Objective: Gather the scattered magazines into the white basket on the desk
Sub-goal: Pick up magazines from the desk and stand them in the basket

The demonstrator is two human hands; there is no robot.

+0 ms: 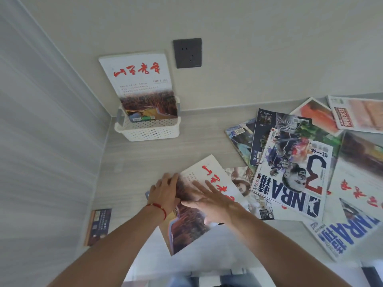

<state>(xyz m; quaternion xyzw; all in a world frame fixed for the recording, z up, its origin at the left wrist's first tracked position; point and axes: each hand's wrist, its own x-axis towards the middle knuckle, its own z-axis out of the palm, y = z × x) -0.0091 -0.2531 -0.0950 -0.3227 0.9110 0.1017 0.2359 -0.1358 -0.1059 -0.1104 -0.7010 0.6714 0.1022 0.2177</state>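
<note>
Nearest of all, a magazine with red calligraphy [199,204] lay at a slant on the table [165,154], partly overhanging its near edge. The left hand [164,196] gripped its left edge, fingers curled over the cover, with a red string bracelet [158,208] round the wrist. The right hand [211,201] lay flat on the cover, fingers straight and spread, pressing on it and holding nothing.

Far and to the left, the white basket [148,128] sat in the table's corner, close to both walls. One magazine with the same red title [141,85] already stood upright in it, leaning back against the far wall.

To the right, the other magazines were strewn in an overlapping heap. An NBA magazine with a large 3 on it [294,179] lay on top, over a dark-covered one [267,129] and another whose cover showed a woman [242,183]; the woman's cover touched the right edge of the held magazine. A second NBA issue [348,233] lay at the near right, a white one with red characters [356,189] beside it, and two with orange-pink pictures [319,114] [358,114] at the far right.

A grey wall socket [187,53] sat on the far wall, just right of the standing magazine. A dark booklet [98,226] stood against the left wall, near the left forearm.
</note>
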